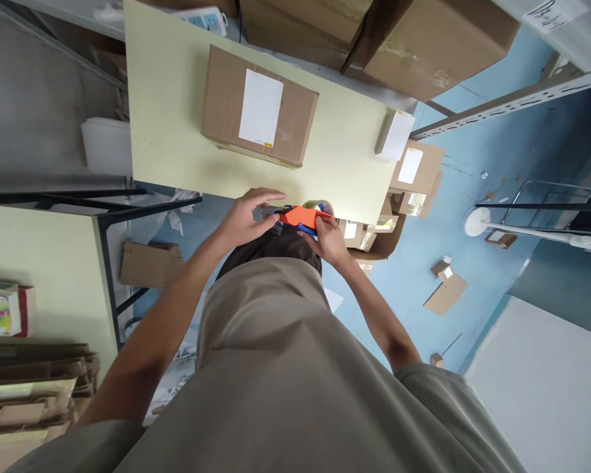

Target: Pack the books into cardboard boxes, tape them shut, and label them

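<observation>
An orange and blue tape dispenser point(298, 215) with a grey handle is held close to my body, just off the near edge of the pale yellow table point(177, 157). My left hand point(246, 218) is at the grey handle end, its thumb against it and its index finger stretched out above. With my right hand point(331, 240) I grip the orange end between thumb and fingers. Part of a tape roll point(320, 205) shows behind the orange part. Beyond my hands a closed cardboard box point(295, 121) with a white label point(261, 107) lies on the table.
A small white box point(394, 134) stands at the table's right end. Large cartons point(433, 46) line the far side. Labelled boxes point(414, 167) are stacked on the right. Left are another table point(54, 256) with a black frame and flattened cardboard point(29, 394). Boxes lie on the blue floor point(404, 289).
</observation>
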`<state>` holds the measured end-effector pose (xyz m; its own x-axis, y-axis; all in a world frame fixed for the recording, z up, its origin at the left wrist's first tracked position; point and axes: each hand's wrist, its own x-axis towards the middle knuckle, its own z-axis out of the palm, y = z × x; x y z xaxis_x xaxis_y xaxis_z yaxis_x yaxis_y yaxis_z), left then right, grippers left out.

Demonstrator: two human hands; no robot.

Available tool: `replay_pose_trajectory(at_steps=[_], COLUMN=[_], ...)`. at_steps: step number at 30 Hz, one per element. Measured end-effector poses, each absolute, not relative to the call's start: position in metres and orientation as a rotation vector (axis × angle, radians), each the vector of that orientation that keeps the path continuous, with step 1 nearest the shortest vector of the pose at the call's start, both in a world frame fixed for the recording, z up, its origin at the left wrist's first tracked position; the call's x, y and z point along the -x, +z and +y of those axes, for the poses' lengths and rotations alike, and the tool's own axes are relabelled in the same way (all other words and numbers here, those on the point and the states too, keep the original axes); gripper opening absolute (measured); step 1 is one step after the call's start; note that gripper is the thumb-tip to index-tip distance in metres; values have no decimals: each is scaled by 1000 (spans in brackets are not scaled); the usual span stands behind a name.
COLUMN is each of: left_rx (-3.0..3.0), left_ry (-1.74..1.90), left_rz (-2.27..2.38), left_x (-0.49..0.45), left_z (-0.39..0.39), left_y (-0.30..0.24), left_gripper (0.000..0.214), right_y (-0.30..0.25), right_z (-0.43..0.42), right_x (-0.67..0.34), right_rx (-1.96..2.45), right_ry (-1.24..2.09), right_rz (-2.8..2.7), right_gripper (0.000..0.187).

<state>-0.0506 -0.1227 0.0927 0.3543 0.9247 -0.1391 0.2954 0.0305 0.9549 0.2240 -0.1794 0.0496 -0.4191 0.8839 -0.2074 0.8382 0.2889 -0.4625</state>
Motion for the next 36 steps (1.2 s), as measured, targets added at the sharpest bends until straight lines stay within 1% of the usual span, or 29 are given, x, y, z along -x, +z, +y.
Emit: replay_pose_trajectory(at_steps=[8, 15, 18, 21, 25, 28, 31, 33, 36], left_rx=[-1767, -1822, -1791, -1727, -1523, -1363, -1270, -1222, -1169], left_ry=[741, 684, 692, 664, 644, 639, 712, 778, 840], left_rz=[1207, 1184, 1209, 1256, 1280, 1267, 1376, 1477, 1553], left_x=[54, 57, 60, 62, 59, 63, 77, 86, 85], left_z=[-136, -143, -137, -130, -128, -134, -139, -137, -127], left_y=[125, 142, 144, 132, 97, 69, 46, 32, 11], left_gripper=[25, 28, 21, 15, 23, 29, 28, 24, 17], right_y=[74, 90, 95, 99, 105, 113, 121, 122, 114], right_z=[-181, -186, -187, -186, -177, -171, -166, -161, -148], right_x=[-224, -224, -223, -220, -213, -219, -239, -254, -268], right_rx=[1533, 1482, 1423, 1446, 1612, 1707, 1768, 1879, 2094], right_ry=[754, 787, 786, 774, 903, 1115, 1259, 1256, 1127], right_rz=[-2480, -2557, -2583, -2586, -2623, -2689, -2806, -2841, -2819], right_gripper=[51, 44, 44, 50, 62, 61, 58, 57, 59])
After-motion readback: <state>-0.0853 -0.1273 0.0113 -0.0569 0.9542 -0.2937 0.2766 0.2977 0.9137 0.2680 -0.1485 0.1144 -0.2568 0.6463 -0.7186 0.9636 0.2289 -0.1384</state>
